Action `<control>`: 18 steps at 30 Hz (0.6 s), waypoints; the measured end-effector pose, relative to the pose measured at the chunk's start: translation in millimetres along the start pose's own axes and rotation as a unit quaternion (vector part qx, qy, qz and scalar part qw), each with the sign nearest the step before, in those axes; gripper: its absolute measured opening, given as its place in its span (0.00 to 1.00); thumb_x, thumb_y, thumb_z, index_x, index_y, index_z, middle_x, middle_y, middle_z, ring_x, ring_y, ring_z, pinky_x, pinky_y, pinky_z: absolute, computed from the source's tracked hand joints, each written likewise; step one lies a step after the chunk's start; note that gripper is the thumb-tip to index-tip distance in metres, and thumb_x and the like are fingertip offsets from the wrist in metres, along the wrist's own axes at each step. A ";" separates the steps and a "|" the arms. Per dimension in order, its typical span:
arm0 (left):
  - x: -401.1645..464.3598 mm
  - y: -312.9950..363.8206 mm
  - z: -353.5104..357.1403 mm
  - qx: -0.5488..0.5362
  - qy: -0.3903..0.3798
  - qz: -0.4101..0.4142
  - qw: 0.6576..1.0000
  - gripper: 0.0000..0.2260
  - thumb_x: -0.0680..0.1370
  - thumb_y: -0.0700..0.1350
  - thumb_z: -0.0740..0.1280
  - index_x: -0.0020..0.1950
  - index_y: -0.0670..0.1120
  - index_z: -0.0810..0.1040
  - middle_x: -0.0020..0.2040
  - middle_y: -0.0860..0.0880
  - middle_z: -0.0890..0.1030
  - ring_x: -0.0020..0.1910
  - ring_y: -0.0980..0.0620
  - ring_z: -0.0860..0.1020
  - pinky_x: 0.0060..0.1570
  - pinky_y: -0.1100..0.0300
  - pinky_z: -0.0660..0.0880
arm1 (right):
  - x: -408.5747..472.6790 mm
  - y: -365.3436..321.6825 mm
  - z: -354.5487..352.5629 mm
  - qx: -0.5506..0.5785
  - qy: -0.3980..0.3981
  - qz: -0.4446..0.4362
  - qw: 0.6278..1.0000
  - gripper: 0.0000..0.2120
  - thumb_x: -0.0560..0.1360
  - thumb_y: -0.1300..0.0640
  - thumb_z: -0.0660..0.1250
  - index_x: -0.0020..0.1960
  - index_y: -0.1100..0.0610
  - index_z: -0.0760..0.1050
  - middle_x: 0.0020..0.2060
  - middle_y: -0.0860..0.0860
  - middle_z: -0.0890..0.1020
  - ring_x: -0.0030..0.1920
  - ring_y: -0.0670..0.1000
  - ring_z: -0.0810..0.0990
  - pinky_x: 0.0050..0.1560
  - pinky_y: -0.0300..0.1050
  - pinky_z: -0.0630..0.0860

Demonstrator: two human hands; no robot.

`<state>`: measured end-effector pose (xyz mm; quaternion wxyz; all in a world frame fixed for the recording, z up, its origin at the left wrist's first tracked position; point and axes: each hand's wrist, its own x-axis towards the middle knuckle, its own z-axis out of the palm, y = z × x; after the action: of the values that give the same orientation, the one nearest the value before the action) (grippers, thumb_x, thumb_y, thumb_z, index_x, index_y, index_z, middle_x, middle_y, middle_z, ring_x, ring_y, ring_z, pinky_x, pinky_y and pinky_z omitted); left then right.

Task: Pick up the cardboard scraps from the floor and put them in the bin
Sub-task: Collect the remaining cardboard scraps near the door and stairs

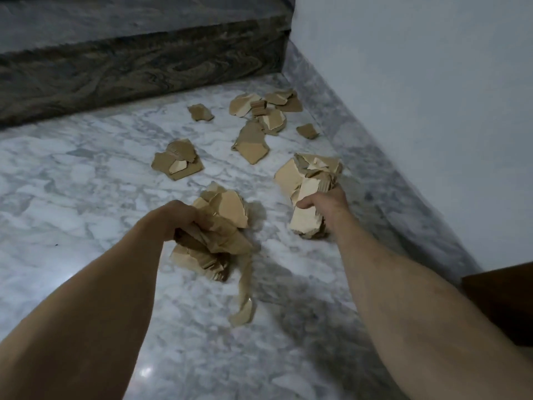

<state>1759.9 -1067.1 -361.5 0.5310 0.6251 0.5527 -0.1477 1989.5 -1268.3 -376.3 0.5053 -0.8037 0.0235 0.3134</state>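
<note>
Scraps [253,128] lie beyond left hand [178,219] and right hand [327,204].

Grey-veined marble floor [72,174], dark marble step [138,70], pale wall [418,96], brown wooden corner [501,301]
</note>
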 end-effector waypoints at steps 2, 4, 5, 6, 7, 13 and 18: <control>1.7 24.5 -2.4 -0.013 0.017 0.006 1.000 0.18 0.69 0.35 0.76 0.56 0.33 0.79 0.52 0.32 0.83 0.55 0.32 0.82 0.59 0.37 0.78 | 8.5 -15.9 -20.7 -0.035 -0.032 0.002 0.999 0.43 0.62 0.71 0.78 0.73 0.59 0.65 0.67 0.55 0.75 0.68 0.59 0.72 0.59 0.46 0.73; -10.6 51.0 0.0 -0.029 0.032 0.026 0.999 0.17 0.69 0.37 0.76 0.56 0.33 0.80 0.53 0.32 0.83 0.55 0.32 0.82 0.58 0.37 0.77 | 9.7 -30.4 -40.6 -0.084 -0.055 0.006 0.995 0.42 0.62 0.70 0.79 0.72 0.59 0.66 0.66 0.55 0.76 0.67 0.60 0.73 0.63 0.51 0.74; -16.4 60.7 3.4 -0.030 0.026 0.036 0.999 0.16 0.69 0.37 0.76 0.55 0.34 0.81 0.53 0.32 0.83 0.54 0.33 0.82 0.57 0.38 0.78 | 10.1 -39.2 -49.0 -0.109 -0.063 0.008 0.992 0.41 0.61 0.69 0.79 0.71 0.59 0.67 0.64 0.56 0.77 0.65 0.60 0.75 0.63 0.54 0.75; -21.4 67.3 8.0 -0.037 0.023 0.040 0.998 0.15 0.69 0.38 0.76 0.54 0.33 0.82 0.52 0.33 0.84 0.53 0.34 0.83 0.55 0.39 0.78 | 10.4 -47.0 -56.5 -0.129 -0.069 0.011 0.989 0.40 0.60 0.69 0.79 0.69 0.60 0.69 0.63 0.57 0.78 0.63 0.61 0.76 0.62 0.56 0.76; -28.8 75.4 11.8 -0.041 0.029 0.037 0.998 0.15 0.68 0.38 0.76 0.52 0.34 0.82 0.50 0.34 0.84 0.50 0.35 0.83 0.53 0.42 0.79 | 13.1 -53.3 -63.1 -0.138 -0.075 0.014 0.988 0.39 0.60 0.70 0.79 0.68 0.61 0.70 0.61 0.58 0.79 0.62 0.61 0.77 0.60 0.57 0.77; -16.1 128.7 1.4 -0.067 0.072 0.127 0.987 0.07 0.73 0.36 0.74 0.46 0.40 0.78 0.43 0.40 0.80 0.41 0.44 0.80 0.42 0.53 0.79 | 51.6 -83.4 -60.5 -0.206 -0.145 0.006 0.968 0.38 0.61 0.72 0.79 0.68 0.62 0.68 0.55 0.55 0.78 0.56 0.57 0.75 0.53 0.48 0.75; 43.3 150.3 -3.8 -0.064 0.027 0.109 0.992 0.21 0.62 0.43 0.79 0.50 0.37 0.80 0.49 0.38 0.84 0.49 0.39 0.84 0.45 0.51 0.81 | 85.2 -76.1 -31.2 -0.324 -0.121 0.012 0.938 0.47 0.59 0.65 0.82 0.73 0.63 0.63 0.67 0.58 0.72 0.65 0.61 0.73 0.59 0.50 0.77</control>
<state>1900.8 -1014.5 -318.2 0.5678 0.6502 0.5035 -0.0365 2099.8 -1233.3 -351.4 0.2130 -0.8794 -0.1311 0.4051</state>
